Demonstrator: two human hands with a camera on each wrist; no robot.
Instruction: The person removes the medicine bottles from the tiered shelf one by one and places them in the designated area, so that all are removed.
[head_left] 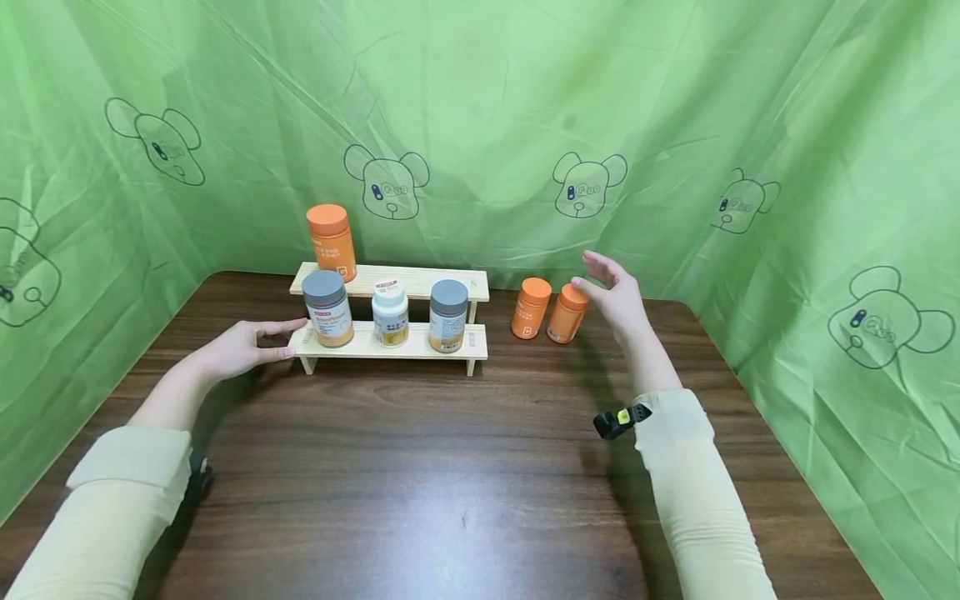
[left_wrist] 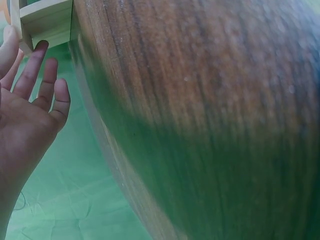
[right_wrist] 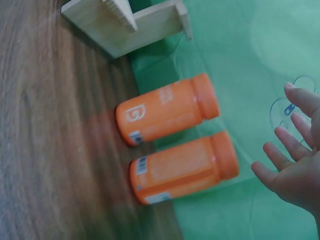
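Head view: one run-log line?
left hand: at left end of shelf; right hand: open beside rightmost orange bottle; on shelf: four bottles

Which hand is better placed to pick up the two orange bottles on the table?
Right, most likely: the right hand is empty and close to those orange bottles. The left hand is at the left end of the rack, farther away.

A brown table (head_left: 337, 467) carries a rack (head_left: 416, 277) and two orange bottles (head_left: 529, 310).

On table (head_left: 390, 483): two-tier rack (head_left: 418, 332); rear tier (head_left: 420, 282), left end, rear bottle (head_left: 333, 247); front tier (head_left: 387, 352), left to right, left jar (head_left: 327, 312), middle bottle (head_left: 391, 317), right jar (head_left: 447, 317); right of rack, inner bottle (head_left: 530, 311), then outer bottle (head_left: 566, 317)
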